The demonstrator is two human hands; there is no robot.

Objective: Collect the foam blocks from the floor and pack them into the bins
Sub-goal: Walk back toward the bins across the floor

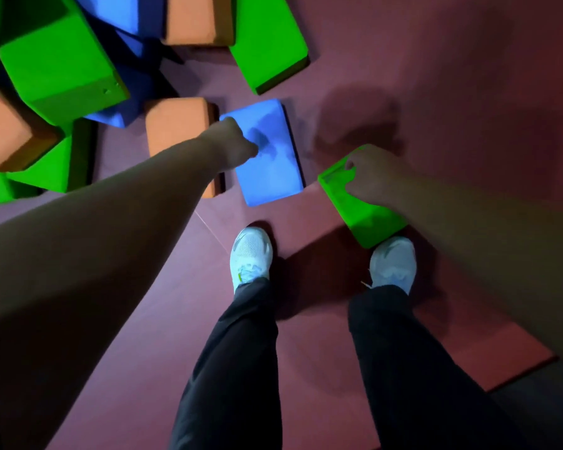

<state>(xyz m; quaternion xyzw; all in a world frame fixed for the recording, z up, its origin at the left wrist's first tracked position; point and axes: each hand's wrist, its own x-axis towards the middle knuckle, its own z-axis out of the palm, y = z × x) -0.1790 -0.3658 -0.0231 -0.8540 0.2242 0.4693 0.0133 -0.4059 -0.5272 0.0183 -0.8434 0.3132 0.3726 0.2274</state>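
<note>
Your left hand (236, 142) reaches down across the dark red floor mat (436, 76) and your right hand (376, 180) hangs lower to its right. At upper left lies a heap of foam blocks, the biggest in view a large green block (59, 66) tilted on top of blue and orange ones. Another green block (267, 43) lies flat at the top centre, beside an orange block (195, 17) that the frame edge cuts off. Nearer to you, a blue block (267, 157) lies flat on the mat, with an orange block (176, 128) along its left side. Your left hand rests over the blue block's left edge with its knuckles bent; the fingers are hidden and blurred, so you cannot tell whether they have closed on it. Your right hand grips a smaller green block (364, 209), thumb on its upper face and fingers wrapped over its far edge, the block tilted above your right shoe (394, 261). Your left shoe (251, 254) stands just below the blue block.
</note>
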